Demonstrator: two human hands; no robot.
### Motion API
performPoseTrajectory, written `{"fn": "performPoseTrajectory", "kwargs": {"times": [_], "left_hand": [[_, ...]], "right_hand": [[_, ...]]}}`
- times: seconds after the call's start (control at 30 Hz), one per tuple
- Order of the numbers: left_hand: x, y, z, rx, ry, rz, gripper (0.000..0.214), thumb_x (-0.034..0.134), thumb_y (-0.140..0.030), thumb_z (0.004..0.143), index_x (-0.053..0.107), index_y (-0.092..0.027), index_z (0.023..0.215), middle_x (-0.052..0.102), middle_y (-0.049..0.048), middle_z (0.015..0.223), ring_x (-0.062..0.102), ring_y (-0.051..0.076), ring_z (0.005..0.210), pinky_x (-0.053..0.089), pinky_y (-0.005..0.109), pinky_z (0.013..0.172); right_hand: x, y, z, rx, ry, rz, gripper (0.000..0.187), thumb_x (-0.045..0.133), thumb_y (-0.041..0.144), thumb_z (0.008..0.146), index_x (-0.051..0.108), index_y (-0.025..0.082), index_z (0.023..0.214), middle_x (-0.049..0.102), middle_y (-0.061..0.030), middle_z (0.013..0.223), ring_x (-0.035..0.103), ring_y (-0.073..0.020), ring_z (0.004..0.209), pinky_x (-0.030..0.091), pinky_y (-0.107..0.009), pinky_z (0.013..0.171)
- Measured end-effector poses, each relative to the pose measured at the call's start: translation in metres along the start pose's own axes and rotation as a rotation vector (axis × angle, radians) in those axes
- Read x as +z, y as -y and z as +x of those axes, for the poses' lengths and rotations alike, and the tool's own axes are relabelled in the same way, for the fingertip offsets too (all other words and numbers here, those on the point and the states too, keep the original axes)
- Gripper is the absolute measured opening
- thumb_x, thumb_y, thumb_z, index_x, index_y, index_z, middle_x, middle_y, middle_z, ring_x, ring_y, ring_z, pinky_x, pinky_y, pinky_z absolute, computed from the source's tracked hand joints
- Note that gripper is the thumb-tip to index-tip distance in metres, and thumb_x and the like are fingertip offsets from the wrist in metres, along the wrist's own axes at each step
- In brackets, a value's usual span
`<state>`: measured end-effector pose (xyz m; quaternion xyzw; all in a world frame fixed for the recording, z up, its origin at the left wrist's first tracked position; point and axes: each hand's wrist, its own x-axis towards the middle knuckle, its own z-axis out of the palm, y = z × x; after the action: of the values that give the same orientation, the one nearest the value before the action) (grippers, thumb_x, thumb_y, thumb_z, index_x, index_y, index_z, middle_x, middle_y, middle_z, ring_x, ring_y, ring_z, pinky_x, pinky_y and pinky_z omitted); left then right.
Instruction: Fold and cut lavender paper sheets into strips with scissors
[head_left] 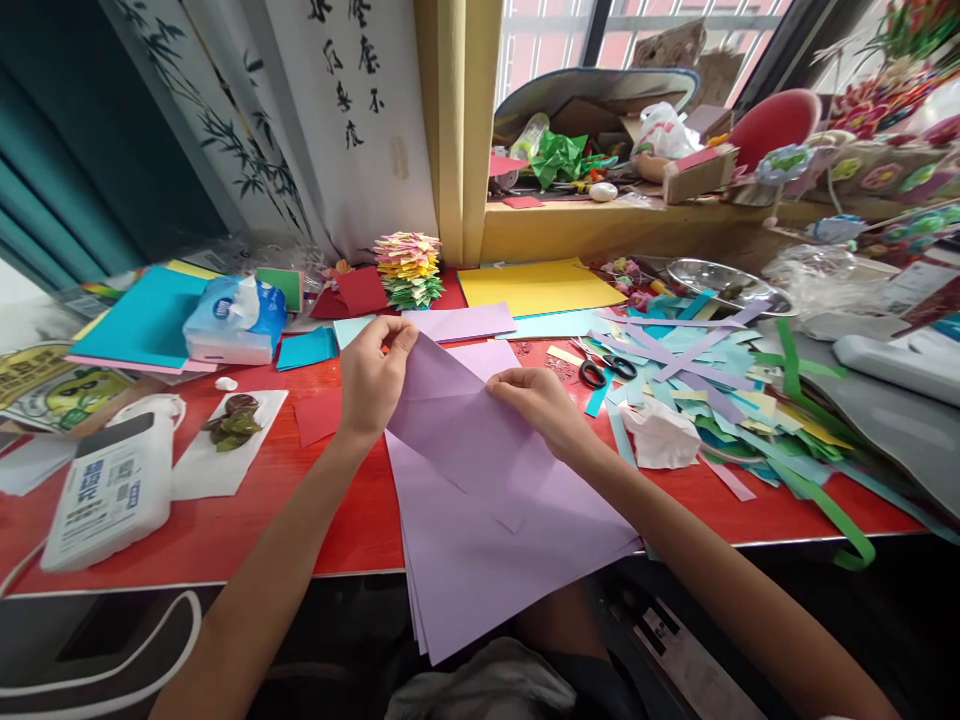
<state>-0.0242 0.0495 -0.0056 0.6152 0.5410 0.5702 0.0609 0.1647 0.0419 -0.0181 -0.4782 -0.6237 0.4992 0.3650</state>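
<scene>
Folding seems just begun: the purple paper sheet (465, 430) is pinched at its top edge by left hand (373, 378) & right hand (538, 402) over the purple stack (480, 570) on the red table (247, 520), w/ no crease pressed yet.

Red counter (225, 520), heavily cluttered. Lilac sheets (480, 560), stacked, overhang its front edge at centre. Left side: wipes pack (112, 490), tissue packet (232, 320), teal sheet (150, 315). Rear: yellow sheet (536, 287). Right side: scissors (606, 368), crumpled tissue (660, 435), heap of paper strips (720, 390), metal bowl (720, 285).
</scene>
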Motion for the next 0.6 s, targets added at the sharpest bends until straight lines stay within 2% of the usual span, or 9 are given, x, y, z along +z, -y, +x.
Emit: {"fn": "performPoseTrajectory", "kwargs": {"times": [0.13,0.23,0.33,0.47,0.57,0.6], "left_hand": [[-0.004,0.004,0.005,0.014,-0.032,0.033,0.014,0.053,-0.029,0.081,0.059,-0.018,0.075,0.059,-0.0013,0.071,0.052,0.011,0.069,0.039,0.021,0.063],[-0.006,0.005,0.007,0.022,-0.059,0.043,0.012,0.053,-0.027,0.082,0.059,-0.018,0.076,0.059,-0.0009,0.073,0.052,0.011,0.069,0.039,0.022,0.062],[-0.008,0.006,0.010,0.027,-0.117,0.045,0.012,0.053,-0.026,0.081,0.059,-0.018,0.075,0.058,-0.0011,0.071,0.051,0.011,0.067,0.038,0.022,0.062],[-0.015,0.011,0.017,0.006,-0.151,0.005,0.011,0.054,-0.025,0.081,0.059,-0.018,0.075,0.057,-0.0019,0.070,0.049,0.011,0.066,0.037,0.023,0.061],[-0.026,0.019,0.025,-0.021,-0.223,-0.078,0.011,0.053,-0.024,0.082,0.058,-0.017,0.075,0.055,-0.0022,0.072,0.048,0.010,0.070,0.036,0.023,0.064],[-0.030,0.022,0.027,-0.029,-0.294,-0.126,0.011,0.051,-0.022,0.083,0.057,-0.017,0.075,0.053,-0.0024,0.072,0.046,0.010,0.071,0.035,0.023,0.066]], "right_hand": [[-0.010,-0.012,-0.011,0.043,0.004,-0.039,0.021,0.052,0.034,0.074,0.060,0.015,0.069,0.051,0.0012,0.064,0.044,-0.0089,0.056,0.028,-0.022,0.048],[-0.017,-0.023,-0.017,0.024,-0.014,-0.045,0.020,0.052,0.032,0.075,0.061,0.015,0.070,0.053,0.0012,0.066,0.045,-0.0094,0.059,0.031,-0.023,0.051],[-0.025,-0.030,-0.025,-0.003,-0.022,-0.024,0.018,0.053,0.030,0.075,0.061,0.015,0.070,0.055,0.0006,0.068,0.049,-0.0104,0.063,0.038,-0.024,0.059],[-0.038,-0.035,-0.038,0.045,-0.001,0.074,0.019,0.055,0.032,0.076,0.062,0.014,0.073,0.059,-0.0022,0.071,0.058,-0.0137,0.070,0.047,-0.030,0.072],[-0.054,-0.043,-0.048,0.078,-0.044,0.058,0.020,0.057,0.034,0.077,0.061,0.015,0.072,0.062,-0.0037,0.071,0.061,-0.0152,0.070,0.049,-0.032,0.074],[-0.060,-0.046,-0.052,0.083,-0.067,0.047,0.020,0.057,0.034,0.077,0.060,0.015,0.071,0.063,-0.0038,0.071,0.061,-0.0154,0.070,0.049,-0.032,0.074]]}}
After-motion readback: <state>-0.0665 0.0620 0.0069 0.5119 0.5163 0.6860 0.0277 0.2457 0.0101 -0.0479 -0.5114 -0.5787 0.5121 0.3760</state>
